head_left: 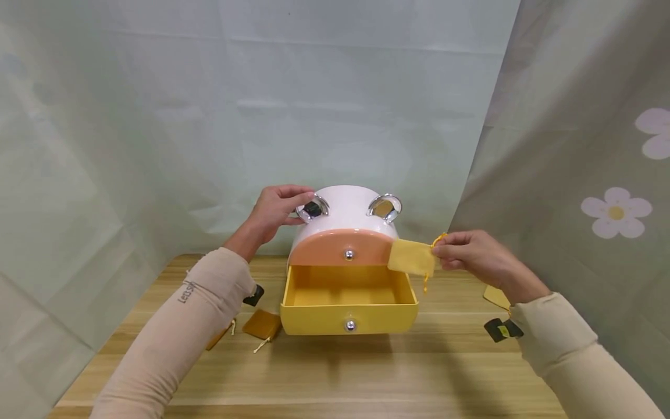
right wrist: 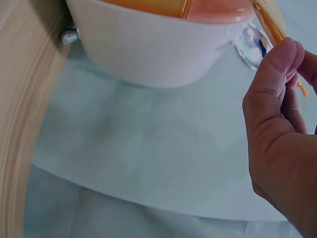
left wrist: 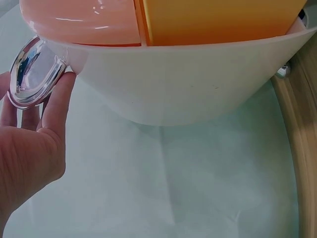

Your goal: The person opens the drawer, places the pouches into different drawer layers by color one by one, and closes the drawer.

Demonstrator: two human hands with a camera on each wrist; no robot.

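A white box (head_left: 345,212) with two chrome ears stands on the wooden table (head_left: 335,372). Its peach upper drawer (head_left: 335,247) is closed, and its yellow lower drawer (head_left: 349,319) is pulled out and looks empty. My left hand (head_left: 300,205) grips the left chrome ear (head_left: 312,208); in the left wrist view the fingers (left wrist: 54,106) lie round that ear (left wrist: 32,72). My right hand (head_left: 437,249) pinches a small yellow pouch (head_left: 412,257) by its orange drawstring (right wrist: 270,20), above the drawer's right rear corner. The right ear (head_left: 384,208) is free.
Two brown pouches (head_left: 262,324) lie on the table left of the drawer. Another yellow pouch (head_left: 496,297) lies behind my right wrist. Pale green cloth hangs behind and to the left, and a flowered cloth (head_left: 616,212) hangs on the right.
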